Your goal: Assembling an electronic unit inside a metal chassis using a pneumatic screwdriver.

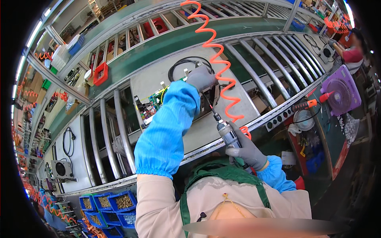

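Head view: on the pale grey flat surface (pixel 202 133) at mid-frame sits an open electronic unit with green circuit boards (pixel 154 102), probably rigid yet fragile at its exposed parts and safest held by its outer edges, while the silver-and-grey cylindrical power driver (pixel 228 133) right of centre looks stiff, fairly weighty and best gripped around its body. The grey-gloved left hand (pixel 201 78) reaches over the unit's upper part, its fingers too hidden to tell opening or hold; the grey-gloved right hand (pixel 249 151), lower right of centre, wraps around the driver, bit slanting toward upper left.
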Available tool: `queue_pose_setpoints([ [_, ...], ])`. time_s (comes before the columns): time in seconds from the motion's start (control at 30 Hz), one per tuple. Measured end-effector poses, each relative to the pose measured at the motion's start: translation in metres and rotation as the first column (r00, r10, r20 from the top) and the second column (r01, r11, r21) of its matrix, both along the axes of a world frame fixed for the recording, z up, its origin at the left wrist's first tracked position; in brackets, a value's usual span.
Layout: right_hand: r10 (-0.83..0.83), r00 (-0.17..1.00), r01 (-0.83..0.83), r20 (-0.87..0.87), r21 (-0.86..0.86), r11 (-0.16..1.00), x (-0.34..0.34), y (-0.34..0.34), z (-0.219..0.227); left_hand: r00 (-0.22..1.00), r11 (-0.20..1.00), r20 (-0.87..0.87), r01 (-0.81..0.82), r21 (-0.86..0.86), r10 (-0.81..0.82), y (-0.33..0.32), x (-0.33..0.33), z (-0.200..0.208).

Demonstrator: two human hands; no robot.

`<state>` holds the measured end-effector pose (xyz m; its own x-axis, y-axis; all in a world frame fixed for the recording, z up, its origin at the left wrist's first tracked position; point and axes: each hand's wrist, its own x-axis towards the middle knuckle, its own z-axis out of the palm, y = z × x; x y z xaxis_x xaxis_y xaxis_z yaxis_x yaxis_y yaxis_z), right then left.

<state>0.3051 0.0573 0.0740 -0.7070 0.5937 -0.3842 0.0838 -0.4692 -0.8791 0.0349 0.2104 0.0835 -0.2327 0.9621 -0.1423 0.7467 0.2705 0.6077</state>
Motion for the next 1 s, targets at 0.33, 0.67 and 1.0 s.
queue_pose_setpoints([
  [0.33, 0.003, 1.000, -0.003, 0.002, -0.071, 0.997, 0.001, 0.002, -0.001, 0.999, 1.000, 0.030, 0.032, -0.001, -0.031, 0.008, 0.000, -0.004],
  [0.67, -0.011, 1.000, 0.011, -0.005, -0.057, 0.998, 0.004, 0.005, 0.003, 0.931, 0.936, -0.139, 0.315, -0.156, -0.337, 0.015, -0.009, 0.003],
  [1.0, 0.004, 0.996, -0.018, -0.095, -0.150, 0.989, 0.012, 0.008, -0.004, 0.975, 0.932, -0.011, 0.208, -0.295, -0.221, 0.029, 0.000, 0.012],
])
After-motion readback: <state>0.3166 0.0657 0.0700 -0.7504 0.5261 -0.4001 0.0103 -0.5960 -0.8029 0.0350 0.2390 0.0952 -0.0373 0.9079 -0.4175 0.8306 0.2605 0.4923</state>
